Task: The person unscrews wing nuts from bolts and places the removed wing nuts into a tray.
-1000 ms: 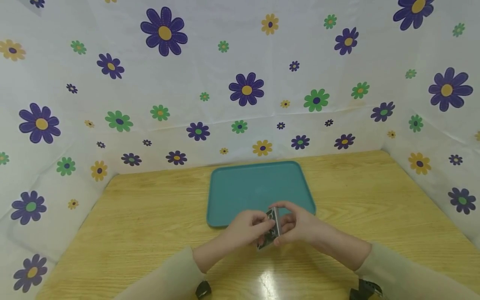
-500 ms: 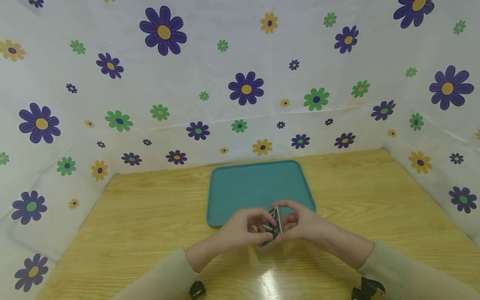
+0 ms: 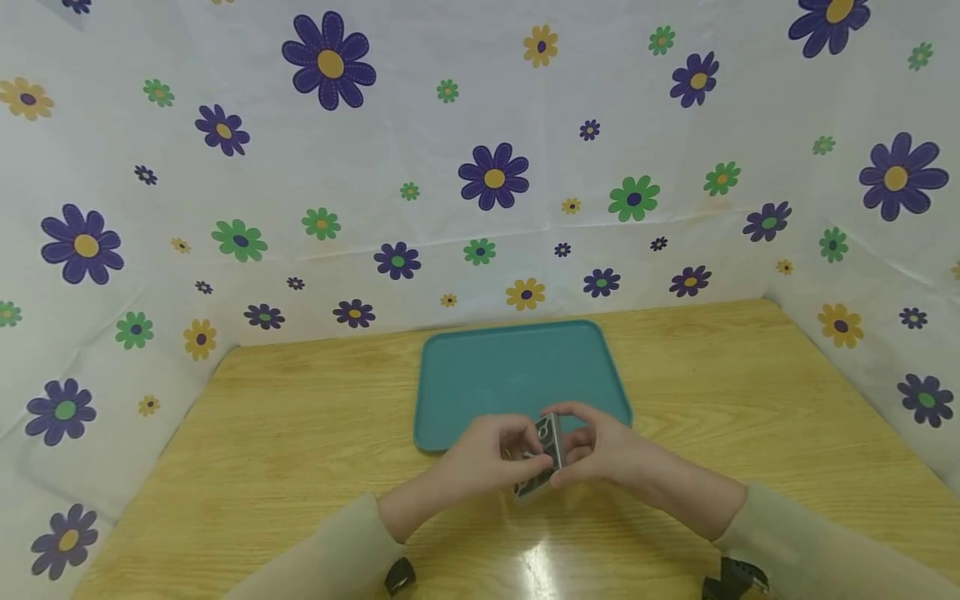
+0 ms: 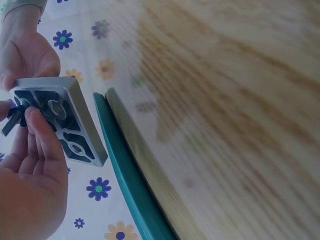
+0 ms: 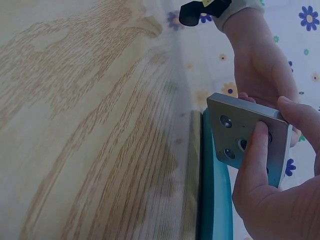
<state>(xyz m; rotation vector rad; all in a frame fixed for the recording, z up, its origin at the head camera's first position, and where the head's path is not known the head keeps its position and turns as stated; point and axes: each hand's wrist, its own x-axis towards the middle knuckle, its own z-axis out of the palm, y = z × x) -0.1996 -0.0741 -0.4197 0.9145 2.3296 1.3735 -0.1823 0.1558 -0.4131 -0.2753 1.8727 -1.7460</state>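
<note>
A rectangular silver metal plate point(image 3: 547, 431) is held tilted above the table, near the tray's front edge. Its recessed side, with dark pockets and round bosses, faces my left hand point(image 3: 476, 454). Several round holes mark the flat side of the plate point(image 5: 245, 131) in the right wrist view. My right hand point(image 3: 615, 450) grips the plate by its edges, one finger lying over the flat side. At a boss, my left thumb and fingers pinch a small dark metal piece point(image 4: 14, 120) with a short bar; its exact kind is unclear, and fingers partly cover it.
A teal tray point(image 3: 517, 367) lies on the wooden table point(image 3: 315, 417) beyond the hands. White cloth point(image 3: 412, 125) with printed flowers stands behind the table and along both sides. Dark straps point(image 3: 735, 577) show at the forearms.
Half a second ago my left fingers were spread wider around the small metal piece; now they close on it again. The right hand and the plate stay nearly in place.
</note>
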